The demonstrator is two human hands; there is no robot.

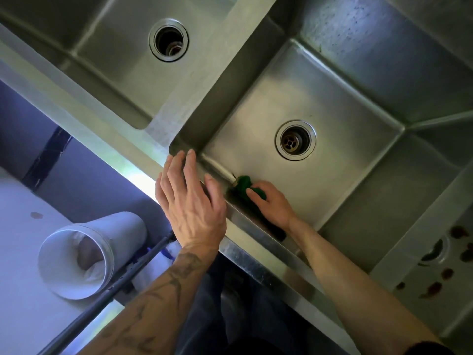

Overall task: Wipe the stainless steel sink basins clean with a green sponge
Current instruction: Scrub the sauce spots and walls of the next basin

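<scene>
Forearms came first, the tattooed left one reaching over the sink's front rim (256, 252). On the near-left side of the middle drain (295, 140), the left hand (189, 201) lay flat across that rim, fingers straight and spread, holding nothing; whether it bore weight could not be told.

Directly nearward of the drain, the right hand (271, 203) was down inside the middle basin (345, 162). Its fingers (253, 191) curled over the green sponge (247, 188) and gripped it. The sponge sat in the crease where the basin floor met the near wall, protruding past the fingertips on the left; its lower part was hidden by the rim.

Progress, as judged: work was in hand on the near edge of the middle basin, whose floor around the drain showed no obvious soil. Right of the drain, the neighbouring basin (419, 226) carried brown spots (458, 233) near its own outlet and appeared unwiped. Beyond the drain to the left, the far basin (122, 73) looked dull; its state could not be settled.
</scene>
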